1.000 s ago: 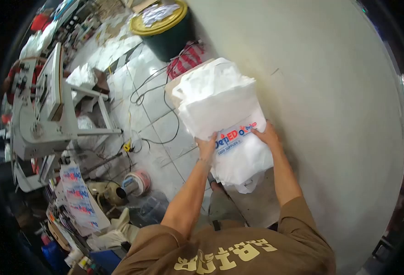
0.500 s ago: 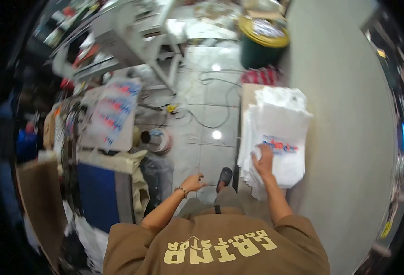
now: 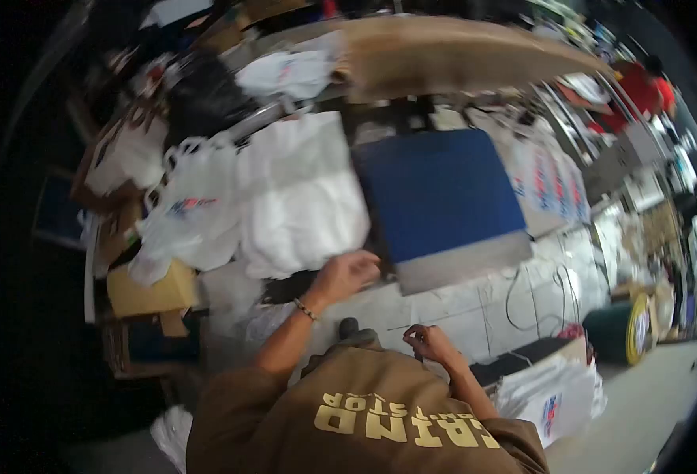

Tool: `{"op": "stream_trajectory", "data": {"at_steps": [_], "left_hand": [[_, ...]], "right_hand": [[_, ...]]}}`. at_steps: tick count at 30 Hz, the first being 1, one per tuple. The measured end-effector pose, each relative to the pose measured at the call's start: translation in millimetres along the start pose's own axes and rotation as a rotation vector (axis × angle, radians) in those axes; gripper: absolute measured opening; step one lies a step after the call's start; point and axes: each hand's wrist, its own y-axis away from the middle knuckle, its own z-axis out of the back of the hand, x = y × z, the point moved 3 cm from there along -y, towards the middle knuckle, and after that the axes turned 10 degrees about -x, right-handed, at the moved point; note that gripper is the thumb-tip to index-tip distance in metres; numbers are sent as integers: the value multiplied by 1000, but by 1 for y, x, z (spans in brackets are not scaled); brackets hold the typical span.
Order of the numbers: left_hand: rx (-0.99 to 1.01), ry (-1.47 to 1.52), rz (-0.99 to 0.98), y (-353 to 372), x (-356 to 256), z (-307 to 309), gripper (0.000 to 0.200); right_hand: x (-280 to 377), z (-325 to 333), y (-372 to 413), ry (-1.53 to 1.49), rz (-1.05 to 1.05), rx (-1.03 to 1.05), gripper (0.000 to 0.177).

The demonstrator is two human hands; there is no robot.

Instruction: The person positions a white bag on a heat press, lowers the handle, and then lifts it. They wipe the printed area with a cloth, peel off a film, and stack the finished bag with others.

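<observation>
My left hand (image 3: 347, 276) is near the lower right corner of a stack of white bags (image 3: 305, 189); its fingers are bent and blurred, and whether they hold anything is unclear. My right hand (image 3: 431, 344) hangs above the tiled floor with curled fingers, in front of my body, and nothing can be made out in it. Right of the white stack lies a blue panel (image 3: 447, 193) with a grey front strip. A white plastic bag with red and blue print (image 3: 194, 209) lies left of the stack.
A stack of printed white bags (image 3: 550, 403) lies at the lower right, near a green bin with a yellow rim (image 3: 617, 330). Printed sheets (image 3: 550, 182) are right of the blue panel. A black bag (image 3: 206, 95) sits at the back left. A person in red (image 3: 644, 91) is at the far right.
The view has swung left, toward the blue panel and white bags. My right hand has come away from the printed stack, and my left hand is now near the other white stack.
</observation>
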Motion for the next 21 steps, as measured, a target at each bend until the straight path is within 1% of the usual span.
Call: {"op": "stream_trajectory", "data": {"at_steps": [1,3,5,6,7,8,9,10,11,12,13,14,15,16,17,18,19,20,21], "left_hand": [[-179,-76,30,2,30,45,21],[-454,-164,85,-3,65,134,19],[-624,-436,76,-3,126,214,34],[-640,-443,93,-4,160,240,34],[-735,-703,44,-3,190,266,40],[-818,-965,-11,-3,210,288,45],[-825,-971,-1,-9,219,306,45],[-819,-1052,111,-14,230,321,49],[-810,-1125,220,-17,240,330,53],[-814,-1118,219,-20,249,336,53],[-665,-1122,333,-25,261,340,44],[-515,-1115,447,-29,274,341,36],[-521,-1100,452,-32,278,343,36],[-558,-1045,472,-36,281,349,28],[-592,-996,490,-37,283,356,24],[-727,-1055,321,-35,278,366,23],[-795,-1001,408,-34,265,380,24],[-866,-949,489,-35,248,397,25],[-1030,-990,349,-33,237,413,25]], "right_hand": [[17,-22,-11,18,26,39,26],[55,-50,-32,22,211,113,26],[97,-69,-48,30,265,165,27],[110,-71,-54,71,232,209,23],[124,-75,-59,114,199,250,24],[138,-79,-64,116,210,264,24],[152,-77,-69,62,265,230,21],[162,-76,-73,10,316,193,22],[169,-76,-76,16,317,196,22],[176,-75,-79,42,391,179,22],[180,-72,-82,72,466,161,21],[171,-74,-89,87,466,161,21],[170,-75,-95,116,521,134,20],[167,-74,-100,141,577,108,19],[161,-68,-104,145,578,112,19],[185,-53,-109,99,482,133,18],[200,-44,-115,50,383,158,16],[205,-43,-124,-24,400,123,14],[203,-45,-137,-34,403,122,14]]}}
